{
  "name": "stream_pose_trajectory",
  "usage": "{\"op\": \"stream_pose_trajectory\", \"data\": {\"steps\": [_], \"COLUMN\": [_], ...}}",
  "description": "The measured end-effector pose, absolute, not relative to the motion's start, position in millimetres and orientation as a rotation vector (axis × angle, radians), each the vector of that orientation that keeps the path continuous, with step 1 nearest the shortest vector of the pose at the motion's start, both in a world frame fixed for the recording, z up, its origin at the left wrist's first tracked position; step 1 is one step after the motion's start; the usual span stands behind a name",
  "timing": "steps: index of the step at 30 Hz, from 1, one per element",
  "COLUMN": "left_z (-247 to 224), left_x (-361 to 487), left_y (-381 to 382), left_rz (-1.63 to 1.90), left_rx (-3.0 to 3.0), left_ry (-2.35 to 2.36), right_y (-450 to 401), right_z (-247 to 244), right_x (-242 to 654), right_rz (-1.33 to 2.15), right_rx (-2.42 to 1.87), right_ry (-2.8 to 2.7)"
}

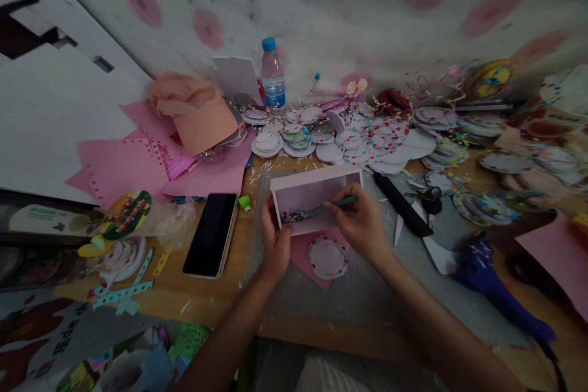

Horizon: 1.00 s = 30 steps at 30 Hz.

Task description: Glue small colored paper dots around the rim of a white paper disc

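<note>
My left hand (pixel 275 245) grips the left end of a shallow white box (pixel 316 179), thumb over its near edge. The box is tilted toward me, and small multicoloured bits (pixel 294 215) lie gathered in its lower left corner. My right hand (pixel 361 223) is closed on slim dark grey tweezers (pixel 345 201), whose tips reach into the box toward the bits. Just below the box, a round white paper disc (pixel 327 256) with red dots round its rim rests on pink paper (pixel 301 254). A greyish mat (pixel 372 294) lies underneath.
At the left lies a phone (pixel 211 234), with pink sheets (pixel 206 179) behind it. Decorated discs (pixel 351 141) are heaped along the back beside a water bottle (pixel 273 76). A black-handled cutter (pixel 400 203) and a blue glue gun (pixel 496 294) lie at the right.
</note>
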State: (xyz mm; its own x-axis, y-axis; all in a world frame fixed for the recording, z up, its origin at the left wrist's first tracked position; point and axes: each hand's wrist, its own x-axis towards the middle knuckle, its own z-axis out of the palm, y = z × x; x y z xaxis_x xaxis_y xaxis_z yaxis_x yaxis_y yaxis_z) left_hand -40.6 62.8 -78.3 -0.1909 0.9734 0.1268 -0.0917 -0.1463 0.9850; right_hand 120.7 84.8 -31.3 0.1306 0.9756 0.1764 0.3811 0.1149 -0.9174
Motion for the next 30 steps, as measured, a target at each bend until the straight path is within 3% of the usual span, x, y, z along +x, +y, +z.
{"op": "stream_pose_trajectory", "data": {"steps": [30], "left_z": [-77.2], "left_x": [-40.4], "left_y": [63.3], "left_rz": [1.488], "left_rx": [1.202], "left_ry": [1.221], "right_y": [77.3], "right_z": [-40.0], "right_x": [116.3], "right_rz": [0.74], "right_rx": [-1.435], "right_ry": [-1.658]}}
